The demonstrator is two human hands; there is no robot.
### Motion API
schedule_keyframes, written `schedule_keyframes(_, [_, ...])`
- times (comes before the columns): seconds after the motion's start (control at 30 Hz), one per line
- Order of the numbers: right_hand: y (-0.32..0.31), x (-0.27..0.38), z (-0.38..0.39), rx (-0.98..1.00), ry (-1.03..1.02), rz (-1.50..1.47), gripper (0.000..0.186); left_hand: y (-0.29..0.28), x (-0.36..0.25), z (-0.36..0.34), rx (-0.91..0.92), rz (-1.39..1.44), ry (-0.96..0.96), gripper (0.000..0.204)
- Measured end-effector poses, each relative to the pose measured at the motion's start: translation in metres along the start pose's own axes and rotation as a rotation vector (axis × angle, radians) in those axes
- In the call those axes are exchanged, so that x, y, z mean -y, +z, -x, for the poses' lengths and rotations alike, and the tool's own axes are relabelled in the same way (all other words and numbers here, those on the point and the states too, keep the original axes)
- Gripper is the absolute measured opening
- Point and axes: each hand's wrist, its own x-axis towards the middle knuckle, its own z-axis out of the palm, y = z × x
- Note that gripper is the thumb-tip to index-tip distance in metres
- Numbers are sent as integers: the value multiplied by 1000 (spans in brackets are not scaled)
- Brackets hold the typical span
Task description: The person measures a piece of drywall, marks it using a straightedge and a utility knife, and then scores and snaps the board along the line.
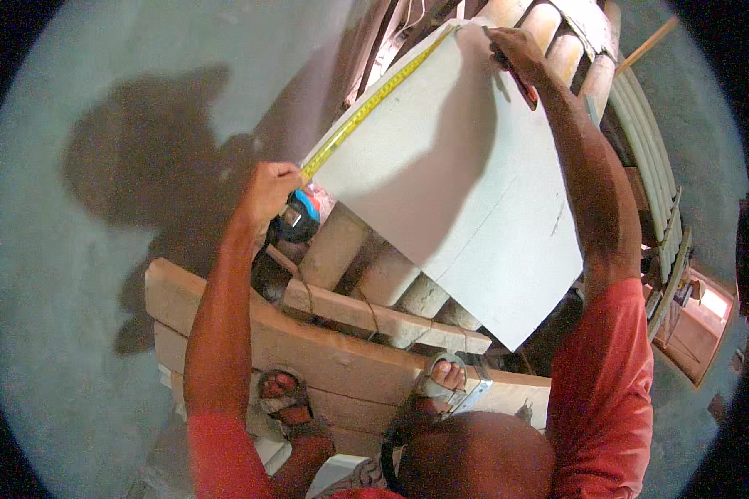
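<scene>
A white sheet point(374, 166) with faint drawn lines lies over several rounded poles. Along its left edge stretches the yellow blade of a tape measure point(366, 109), reaching the far corner. My left hand point(268, 190) is closed at the near end of the blade, beside the sheet's left corner. The black case with blue and red parts point(298, 218) hangs just below those fingers. At the sheet's far edge, my right hand point(517, 51) is closed round a slim dark and red tool point(524, 90), whose kind I cannot make out. Its fingertips are near the tape's far end.
My sandalled feet point(448, 374) are on or beside wooden planks point(341, 349) in front of the poles point(337, 241). A greenish wall point(59, 274) with shadows stands at left. Long pale pipes point(645, 150) and a wooden box point(697, 324) are at right.
</scene>
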Motion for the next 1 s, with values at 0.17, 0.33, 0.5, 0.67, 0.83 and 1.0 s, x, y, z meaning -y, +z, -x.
schedule_keyframes(0.17, [11,47,38,15,59,-173,37,-1,3,-2,27,43,-7,19])
schedule_keyframes(0.33, [12,52,27,30,-60,145,33,-1,9,-6,54,64,39,18])
schedule_keyframes(0.5, [19,53,13,21,2,262,32,0,8,-5,35,48,61,18])
schedule_keyframes(0.67, [29,60,11,-14,-27,269,32,0,6,-1,-4,27,21,18])
schedule_keyframes(0.83, [18,39,-4,-19,-128,453,27,1,1,-4,12,-9,-1,18])
schedule_keyframes(1.0, [22,42,-3,20,-293,530,26,-1,8,-5,10,39,-6,18])
